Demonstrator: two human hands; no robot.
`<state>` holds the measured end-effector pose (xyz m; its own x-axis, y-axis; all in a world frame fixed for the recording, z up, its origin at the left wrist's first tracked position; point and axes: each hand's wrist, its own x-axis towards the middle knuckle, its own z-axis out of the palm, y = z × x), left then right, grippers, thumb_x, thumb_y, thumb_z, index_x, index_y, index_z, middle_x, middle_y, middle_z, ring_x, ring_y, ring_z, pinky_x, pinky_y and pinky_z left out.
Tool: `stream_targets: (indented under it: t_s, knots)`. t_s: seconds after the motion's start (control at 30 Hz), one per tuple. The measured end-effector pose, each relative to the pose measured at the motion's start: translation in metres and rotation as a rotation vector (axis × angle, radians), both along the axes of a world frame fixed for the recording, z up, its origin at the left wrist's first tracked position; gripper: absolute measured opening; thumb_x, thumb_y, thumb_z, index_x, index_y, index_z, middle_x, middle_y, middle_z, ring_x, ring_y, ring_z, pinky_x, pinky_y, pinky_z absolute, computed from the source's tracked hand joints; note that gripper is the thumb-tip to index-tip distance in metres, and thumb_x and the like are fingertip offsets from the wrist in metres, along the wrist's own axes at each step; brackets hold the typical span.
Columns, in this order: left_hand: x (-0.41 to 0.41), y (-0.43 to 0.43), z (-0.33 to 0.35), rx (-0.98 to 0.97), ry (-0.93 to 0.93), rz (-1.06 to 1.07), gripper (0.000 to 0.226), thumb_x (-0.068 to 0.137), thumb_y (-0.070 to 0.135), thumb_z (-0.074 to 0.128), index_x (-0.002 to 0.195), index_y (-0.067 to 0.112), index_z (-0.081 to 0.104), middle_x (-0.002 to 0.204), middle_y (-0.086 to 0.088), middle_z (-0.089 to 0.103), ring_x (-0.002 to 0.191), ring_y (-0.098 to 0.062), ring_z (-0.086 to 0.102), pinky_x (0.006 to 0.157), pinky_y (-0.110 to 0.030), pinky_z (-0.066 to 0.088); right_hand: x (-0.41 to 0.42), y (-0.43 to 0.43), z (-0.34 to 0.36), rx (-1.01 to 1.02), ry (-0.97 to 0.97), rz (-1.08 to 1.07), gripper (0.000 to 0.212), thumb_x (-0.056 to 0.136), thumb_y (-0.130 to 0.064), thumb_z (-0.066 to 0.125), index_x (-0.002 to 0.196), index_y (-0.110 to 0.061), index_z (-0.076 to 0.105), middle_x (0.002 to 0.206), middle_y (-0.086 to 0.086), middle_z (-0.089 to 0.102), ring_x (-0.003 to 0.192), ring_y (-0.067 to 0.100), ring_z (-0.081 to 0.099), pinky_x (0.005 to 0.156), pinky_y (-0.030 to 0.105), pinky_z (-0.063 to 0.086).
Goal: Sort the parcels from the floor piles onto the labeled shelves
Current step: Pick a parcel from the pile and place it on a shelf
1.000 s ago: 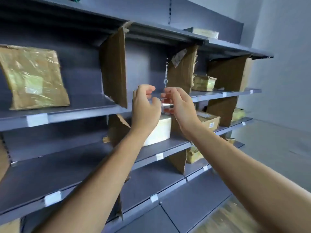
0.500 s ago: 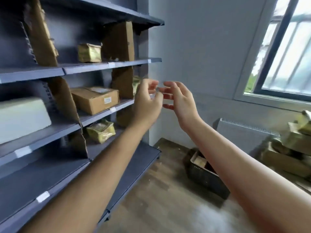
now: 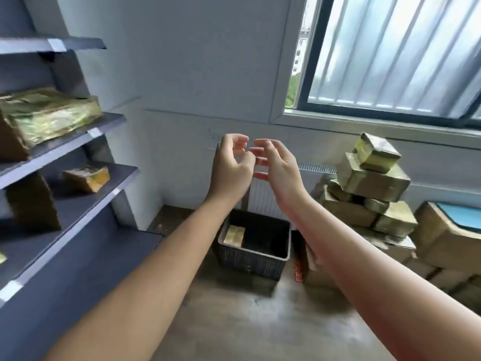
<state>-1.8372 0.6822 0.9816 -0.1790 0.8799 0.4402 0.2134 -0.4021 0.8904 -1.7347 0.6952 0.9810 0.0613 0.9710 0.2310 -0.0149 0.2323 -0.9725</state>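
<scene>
My left hand [image 3: 230,165] and my right hand [image 3: 278,165] are raised side by side in mid-air, fingers loosely curled, holding nothing. A pile of taped brown parcels [image 3: 369,188] is stacked on the floor at the right, under the window. The grey shelves [image 3: 78,196] stand at the left; a large taped parcel [image 3: 49,115] lies on one shelf and a small parcel [image 3: 87,177] on the shelf below. White label tabs [image 3: 95,132] sit on the shelf edges. A dark basket [image 3: 256,256] on the floor below my hands holds one small parcel [image 3: 235,235].
Larger cardboard boxes [image 3: 447,238], one with a blue top, sit at the far right on the floor. Cardboard dividers [image 3: 32,204] stand on the shelves. A radiator [image 3: 263,196] runs along the wall under the window. Wooden floor [image 3: 234,308] stretches in front of the basket.
My view has swung right, away from the shelves toward the window, basket and floor pile. Both hands stayed raised together and their fingers have loosened slightly apart.
</scene>
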Motion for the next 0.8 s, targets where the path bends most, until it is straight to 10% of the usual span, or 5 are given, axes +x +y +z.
stream_targets:
  t_s: [0.3, 0.8]
  knots:
    - [0.04, 0.169, -0.061, -0.15, 0.013, -0.101, 0.021, 0.093, 0.006, 0.052, 0.11, 0.018, 0.054, 0.119, -0.003, 0.058, 0.099, 0.0, 0.054, 0.075, 0.0, 0.04, 0.043, 0.148, -0.058, -0.108, -0.014, -0.13, 0.026, 0.105, -0.022, 0.036, 0.102, -0.022, 0.062, 0.106, 0.005, 0.071, 0.101, 0.023, 0.067, 0.082, 0.038, 0.054]
    - [0.078, 0.473, -0.268, -0.562, 0.128, -0.08, 0.024, 0.094, 0.007, 0.055, 0.113, 0.022, 0.056, 0.117, 0.002, 0.06, 0.11, -0.01, 0.055, 0.101, -0.044, 0.048, 0.111, 0.464, -0.274, -0.529, 0.049, -0.086, 0.029, 0.105, -0.027, 0.036, 0.119, -0.022, 0.061, 0.114, -0.003, 0.068, 0.106, 0.011, 0.063, 0.087, 0.033, 0.051]
